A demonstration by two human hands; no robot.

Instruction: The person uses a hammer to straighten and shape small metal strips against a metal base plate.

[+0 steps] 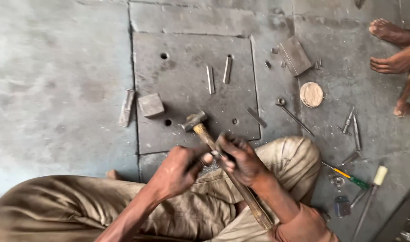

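Your left hand (178,172) and your right hand (240,159) are together over your lap, fingers (227,163) curled in tight around something small between them. What that small thing is, you can't tell from here, it's buried in the grip. Both sets of fingers are closed, left thumb pressed toward the right knuckles.

The hammer (223,166) lies right under your hands, its wooden handle running diagonally from beside your right forearm up to the metal head (193,120), which rests on the square steel plate (191,89) on the floor. Whether the handle is gripped or just passing beneath your fingers, that's not clear.

On the plate, two short metal bars (218,74) lie side by side, near the top, and a small metal block (151,105) sits at its left edge with a flat bar (126,107) just beside it on the concrete floor (57,89).

Off to your right, a round pale disc (311,94), a long pin with a ring end (294,115), a flat grey slab (296,55), a green-and-yellow-handled screwdriver (348,177) and a tool with a cream-coloured handle (373,192) are scattered about. Another person's bare feet (393,49) are at the top right corner, well apart from your hands.
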